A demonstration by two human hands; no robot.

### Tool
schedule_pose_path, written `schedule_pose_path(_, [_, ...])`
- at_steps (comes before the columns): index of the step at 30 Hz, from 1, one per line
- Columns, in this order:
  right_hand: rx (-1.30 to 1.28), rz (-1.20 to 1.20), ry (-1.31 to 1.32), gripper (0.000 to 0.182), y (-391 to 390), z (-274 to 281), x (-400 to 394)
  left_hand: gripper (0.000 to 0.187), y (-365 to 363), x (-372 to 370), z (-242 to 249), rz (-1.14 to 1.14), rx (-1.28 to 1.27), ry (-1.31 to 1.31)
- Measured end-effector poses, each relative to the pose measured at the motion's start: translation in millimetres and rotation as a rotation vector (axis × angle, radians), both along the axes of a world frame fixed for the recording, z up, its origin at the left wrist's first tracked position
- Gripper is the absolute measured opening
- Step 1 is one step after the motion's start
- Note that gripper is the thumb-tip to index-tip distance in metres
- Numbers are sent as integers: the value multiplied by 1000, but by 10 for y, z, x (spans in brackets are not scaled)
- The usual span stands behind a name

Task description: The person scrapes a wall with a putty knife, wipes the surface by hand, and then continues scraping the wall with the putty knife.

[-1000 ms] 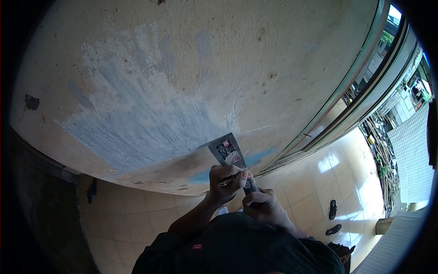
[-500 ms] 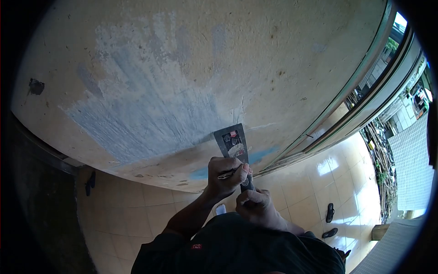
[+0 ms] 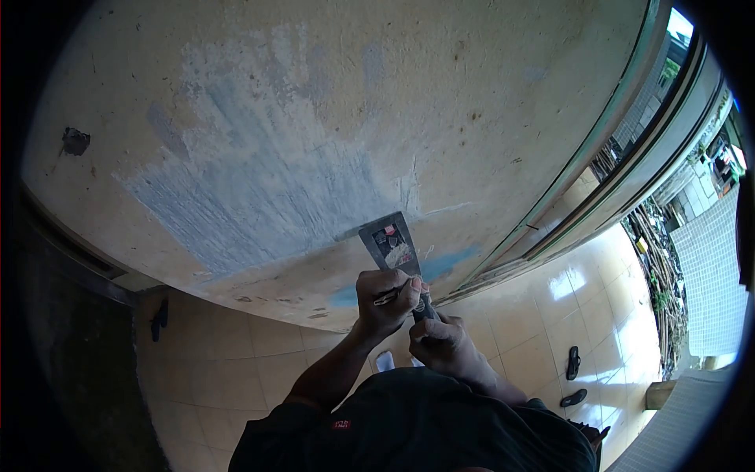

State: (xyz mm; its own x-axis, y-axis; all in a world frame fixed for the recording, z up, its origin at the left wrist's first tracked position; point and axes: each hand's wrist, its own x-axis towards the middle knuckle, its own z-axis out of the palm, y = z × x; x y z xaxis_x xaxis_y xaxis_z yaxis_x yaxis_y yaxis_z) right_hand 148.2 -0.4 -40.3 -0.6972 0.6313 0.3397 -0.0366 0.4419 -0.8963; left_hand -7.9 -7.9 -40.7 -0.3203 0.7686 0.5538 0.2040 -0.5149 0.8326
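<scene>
I see both hands clamped on the scraper: left hand high, right hand low. Blade has slid leftward along the scraped patch on the wall, so scraping continues.

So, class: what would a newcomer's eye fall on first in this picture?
Probably the big pale blue-grey scraped patch across the cream wall, upper left. Next, the scraper with its blade set on the wall at the patch's lower right edge, gripped by the left hand above and the right hand below.
</scene>
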Motion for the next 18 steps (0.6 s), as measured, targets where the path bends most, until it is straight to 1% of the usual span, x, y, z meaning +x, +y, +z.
schedule_pose_path(1, [-11,15,14,22,13,12,-9,29,31,-13,16,-5,10,7])
schedule_pose_path(4, [4,10,6,21,60,75,-87,29,75,6,127,-25,34,-136])
schedule_pose_path(5, [14,13,11,21,73,104,-100,29,74,1,196,-23,32,-142])
schedule_pose_path(7, [-8,20,-7,21,60,217,-60,21,59,-19,343,-36,2,-110])
schedule_pose_path(8, [-30,21,-17,20,66,254,-44,21,36,-16,373,-45,6,-70])
schedule_pose_path(9, [-29,18,-15,20,59,238,-19,21,19,-7,340,-49,7,-68])
schedule_pose_path(11, [-109,38,-76,20,44,198,36,20,22,17,242,-21,5,-18])
schedule_pose_path(12, [-38,46,-33,20,66,214,-10,21,39,12,241,-51,22,-93])
schedule_pose_path(16, [4,30,-31,20,75,308,-57,25,49,-18,433,-22,13,-99])
schedule_pose_path(18, [-1,36,-24,20,64,341,-48,25,23,-31,403,-15,24,-64])
